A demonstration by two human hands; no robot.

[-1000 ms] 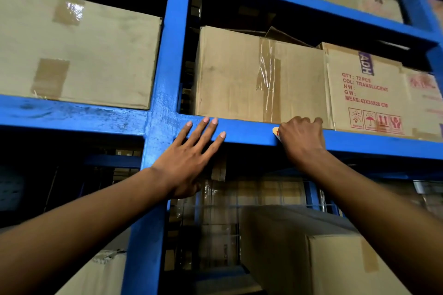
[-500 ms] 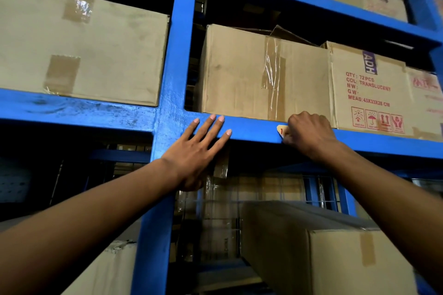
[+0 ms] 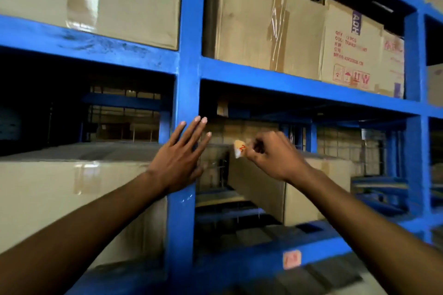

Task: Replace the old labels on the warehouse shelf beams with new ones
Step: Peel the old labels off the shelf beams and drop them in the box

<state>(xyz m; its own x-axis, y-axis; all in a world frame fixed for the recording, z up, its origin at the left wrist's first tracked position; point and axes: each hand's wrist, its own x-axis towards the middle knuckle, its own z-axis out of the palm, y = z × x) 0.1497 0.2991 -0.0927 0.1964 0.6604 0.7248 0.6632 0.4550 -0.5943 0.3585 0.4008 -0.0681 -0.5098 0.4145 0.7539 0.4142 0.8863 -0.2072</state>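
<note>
The right hand (image 3: pixel 271 155) pinches a small peeled label (image 3: pixel 240 148) between thumb and curled fingers; the label is pale with an orange tint and carries red marking that is too blurred to read. The label is held in the air, clear of the rack, in front of the open bay below the upper shelf beam (image 3: pixel 299 84) and just right of the blue upright post (image 3: pixel 185 103). The left hand (image 3: pixel 178 165) is flat with fingers straight and spread, holding nothing, its palm lying against the front face of the upright post. A second label (image 3: pixel 291 259), orange-pink with red marking, remains stuck on the face of the lower shelf beam (image 3: pixel 239 261), near that beam's middle. Taped cardboard boxes (image 3: pixel 263 21) stand on the upper shelf beam; the printed box (image 3: pixel 350 45) beside them shows red text and handling symbols. Another cardboard box (image 3: pixel 60 189) sits in the bay left of the post.
</note>
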